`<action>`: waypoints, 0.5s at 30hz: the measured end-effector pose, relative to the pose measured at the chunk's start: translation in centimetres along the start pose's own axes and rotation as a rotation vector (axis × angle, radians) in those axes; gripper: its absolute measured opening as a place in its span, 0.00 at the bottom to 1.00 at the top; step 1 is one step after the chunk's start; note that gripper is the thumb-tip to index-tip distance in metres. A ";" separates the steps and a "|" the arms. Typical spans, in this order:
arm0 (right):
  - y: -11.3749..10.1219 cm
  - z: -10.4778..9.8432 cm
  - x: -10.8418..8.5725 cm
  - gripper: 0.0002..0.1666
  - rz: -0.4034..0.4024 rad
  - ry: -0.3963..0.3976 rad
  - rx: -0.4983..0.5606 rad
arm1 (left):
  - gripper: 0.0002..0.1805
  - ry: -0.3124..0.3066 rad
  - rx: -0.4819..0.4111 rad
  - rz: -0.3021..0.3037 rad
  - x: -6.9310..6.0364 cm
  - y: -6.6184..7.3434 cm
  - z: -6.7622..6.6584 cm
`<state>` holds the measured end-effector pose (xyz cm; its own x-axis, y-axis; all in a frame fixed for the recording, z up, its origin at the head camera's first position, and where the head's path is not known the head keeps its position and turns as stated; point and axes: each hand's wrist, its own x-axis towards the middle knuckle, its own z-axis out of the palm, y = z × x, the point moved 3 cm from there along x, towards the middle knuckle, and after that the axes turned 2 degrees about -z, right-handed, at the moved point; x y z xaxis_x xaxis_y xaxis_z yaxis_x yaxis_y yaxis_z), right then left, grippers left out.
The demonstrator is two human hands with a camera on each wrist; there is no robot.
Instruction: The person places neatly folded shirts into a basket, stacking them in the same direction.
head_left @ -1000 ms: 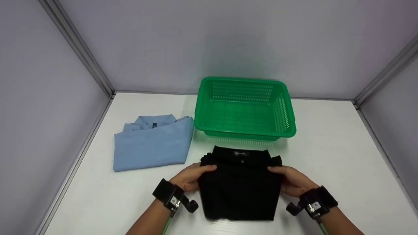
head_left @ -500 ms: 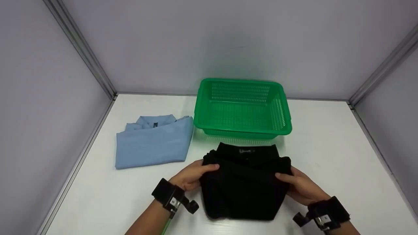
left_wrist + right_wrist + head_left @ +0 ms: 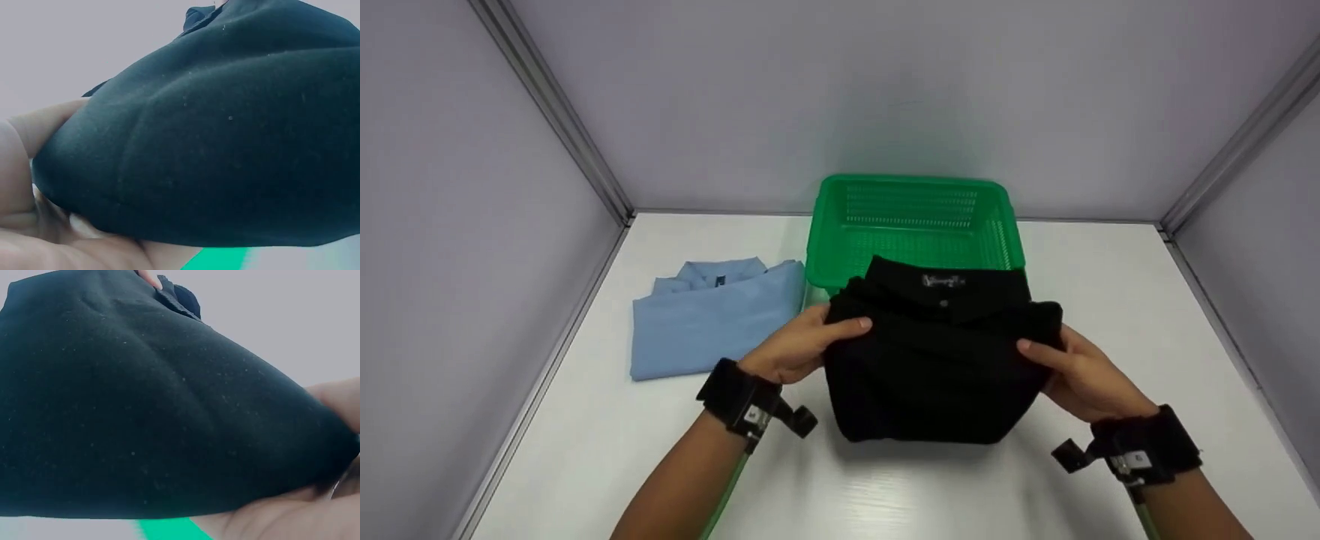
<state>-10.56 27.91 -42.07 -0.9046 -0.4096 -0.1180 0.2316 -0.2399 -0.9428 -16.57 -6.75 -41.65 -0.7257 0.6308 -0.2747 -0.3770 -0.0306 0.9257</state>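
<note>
Black shirt (image 3: 930, 375), folded (pale label in collar), sides pinched by left hand (image 3: 797, 343), right hand (image 3: 1089, 375). One black shirt, one blue shirt (image 3: 712, 330), one basket (image 3: 915, 179).

Bright diffuse light, glare on counter (image 3: 877, 502) at bottom centre, soft shadow on back wall (image 3: 907, 105), wrist views hazy

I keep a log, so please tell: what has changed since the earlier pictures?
The left hand and right hand carried the folded black collared shirt forward; it now partly hides the green basket. Both keep their grip. The basket and folded blue collared shirt stayed.
</note>
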 end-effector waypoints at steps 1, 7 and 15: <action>-0.7 0.0 0.3 0.21 -0.013 -0.007 0.004 | 0.28 0.000 0.007 0.008 0.2 0.8 0.0; -4.9 0.3 2.7 0.20 -0.016 0.043 0.021 | 0.28 0.048 0.040 0.011 1.6 5.1 -0.7; -10.0 1.0 5.3 0.19 -0.039 0.023 0.009 | 0.24 0.104 0.108 0.031 2.4 9.7 -1.4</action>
<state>-17.32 27.21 -32.96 -0.9211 -0.3792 -0.0882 0.1986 -0.2629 -0.9441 -22.80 -6.67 -33.66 -0.7938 0.5472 -0.2655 -0.2934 0.0379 0.9552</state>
